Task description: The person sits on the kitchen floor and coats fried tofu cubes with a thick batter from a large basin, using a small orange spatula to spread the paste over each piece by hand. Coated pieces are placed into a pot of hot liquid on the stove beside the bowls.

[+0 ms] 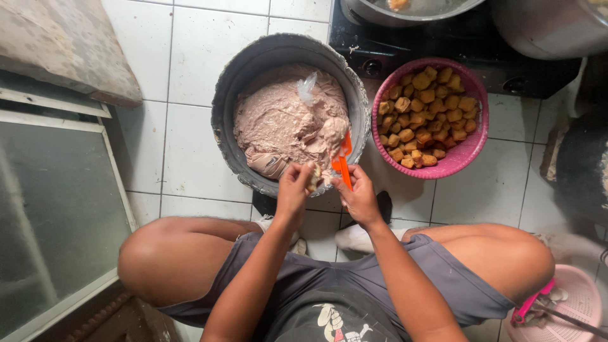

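Note:
I squat on a white tiled floor over a large grey basin filled with pinkish-brown paste. My left hand holds a small fried tofu puff at the basin's near rim. My right hand grips an orange spoon whose tip carries a lump of paste next to the puff. A scrap of clear plastic lies on the paste.
A pink basket of golden fried tofu puffs stands right of the basin. Behind it is a black stove with metal pots. Another pink basket sits at the lower right. A glass panel lies at the left.

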